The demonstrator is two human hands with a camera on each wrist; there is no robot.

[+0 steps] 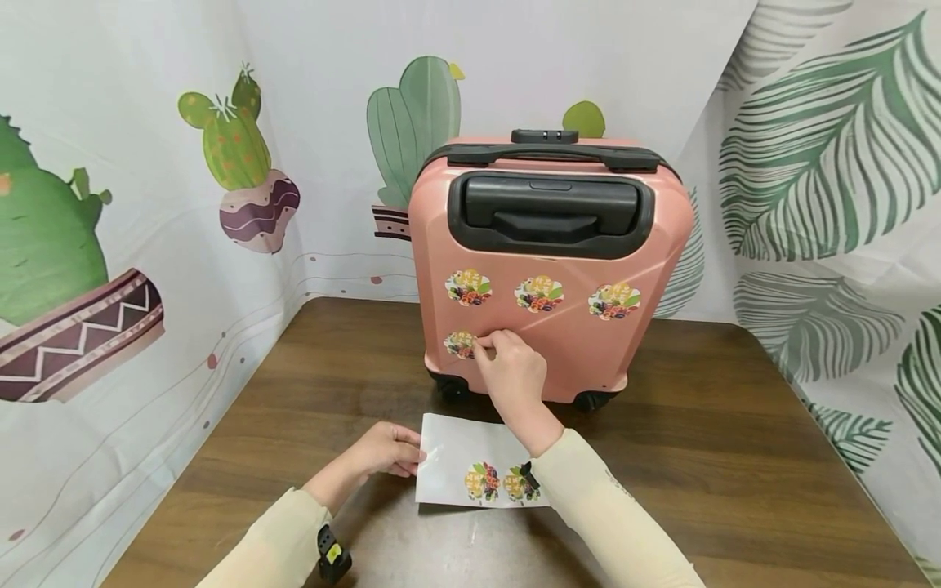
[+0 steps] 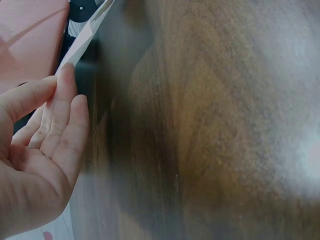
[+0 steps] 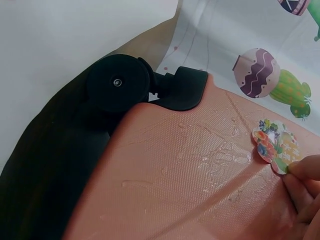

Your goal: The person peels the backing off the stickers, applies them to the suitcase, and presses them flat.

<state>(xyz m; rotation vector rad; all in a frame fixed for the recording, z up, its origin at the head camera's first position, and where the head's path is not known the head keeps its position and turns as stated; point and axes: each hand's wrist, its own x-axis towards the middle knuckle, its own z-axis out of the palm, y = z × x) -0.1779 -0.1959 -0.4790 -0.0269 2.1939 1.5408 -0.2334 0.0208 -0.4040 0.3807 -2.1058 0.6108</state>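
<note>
A pink suitcase (image 1: 544, 351) stands upright on the table, with three round fruit-printed stickers (image 1: 539, 294) in a row on its front. Below the leftmost one, my right hand (image 1: 512, 367) pinches the right edge of another fruit sticker (image 1: 459, 345). In the right wrist view this sticker (image 3: 274, 145) lies at the suitcase surface, its edge between thumb and finger; whether all of it touches is unclear. My left hand (image 1: 385, 449) pinches the left edge of a white sticker sheet (image 1: 456, 441), held before the suitcase. Two fruit stickers show on the sheet; my right forearm hides its right part.
The brown wooden table (image 1: 331, 367) extends to both sides of the suitcase. Behind it hangs a white cloth (image 1: 323, 163) printed with cacti and leaves. Black wheels (image 3: 118, 82) support the suitcase, and a black handle (image 1: 551, 208) is set into its upper front.
</note>
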